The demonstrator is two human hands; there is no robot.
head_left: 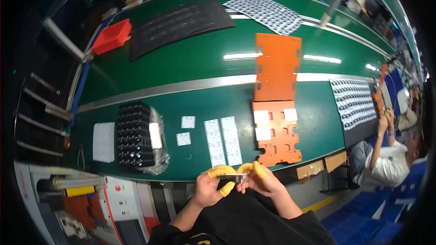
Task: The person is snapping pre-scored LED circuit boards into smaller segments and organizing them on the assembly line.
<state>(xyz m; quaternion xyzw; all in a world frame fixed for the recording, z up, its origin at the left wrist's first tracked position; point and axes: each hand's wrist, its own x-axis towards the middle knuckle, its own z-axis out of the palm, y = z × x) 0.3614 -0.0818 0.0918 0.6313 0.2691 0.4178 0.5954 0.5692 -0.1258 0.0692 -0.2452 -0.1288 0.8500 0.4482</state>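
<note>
Just off the table's front edge, my left hand and my right hand hold a small flat board between them. The board shows nearly edge-on, so its face is hidden. Yellow covers sit on several of my fingertips. Beyond my hands lie two long white printed strips, with two small white square boards left of them. On the right, an orange hinged-looking fixture lies spread out. Its near half has cutouts and carries three white square boards.
To the left are a tray of black parts in clear plastic and a white sheet stack. Farther back are a red bin, black sheets and a patterned sheet. A co-worker sits at right near another patterned sheet.
</note>
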